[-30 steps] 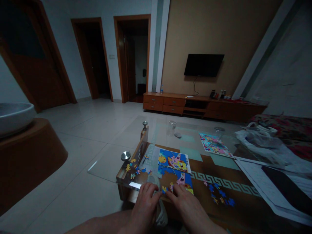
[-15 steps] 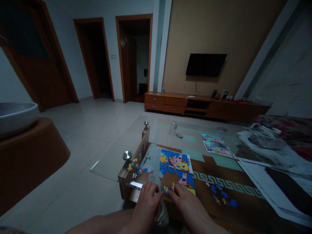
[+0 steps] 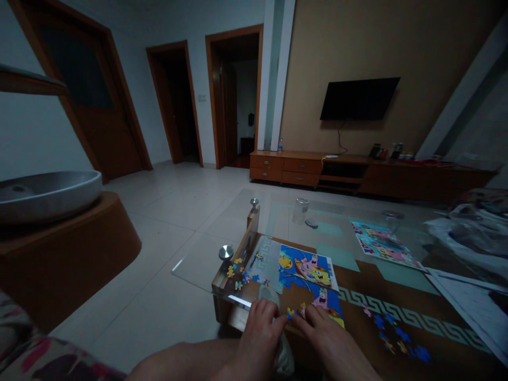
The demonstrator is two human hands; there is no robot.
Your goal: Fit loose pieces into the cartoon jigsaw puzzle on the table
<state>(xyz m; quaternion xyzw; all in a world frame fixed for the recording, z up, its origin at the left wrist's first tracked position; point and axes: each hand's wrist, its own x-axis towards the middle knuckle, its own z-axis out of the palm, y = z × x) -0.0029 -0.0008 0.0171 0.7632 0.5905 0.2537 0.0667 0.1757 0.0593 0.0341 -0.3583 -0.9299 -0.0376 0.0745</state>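
Head view: swung left, no ground gained

And turning leftward now, bringing more of the basin [image 3: 51, 197] into sight! Still keeping left hand [image 3: 262, 327] and right hand [image 3: 328, 333] close together at the near edge of the tabletop [image 3: 194, 267], towards its near-left corner. Curled about a yellow-and-blue puzzle piece [image 3: 290, 312]; cannot tell whether gripping or merely touching. Just beyond, by that near edge, the partly built puzzle [image 3: 323, 300], still gapped: apparently no further along.

Part-built puzzle [image 3: 334, 300] was blue, pink and yellow. Beyond the puzzle, picture sheet [image 3: 307, 266] repeated those colours. Left of the puzzle, loose pieces [image 3: 230, 271] were yellow and blue; right of it, Greek-key band [image 3: 428, 324] was pale green.
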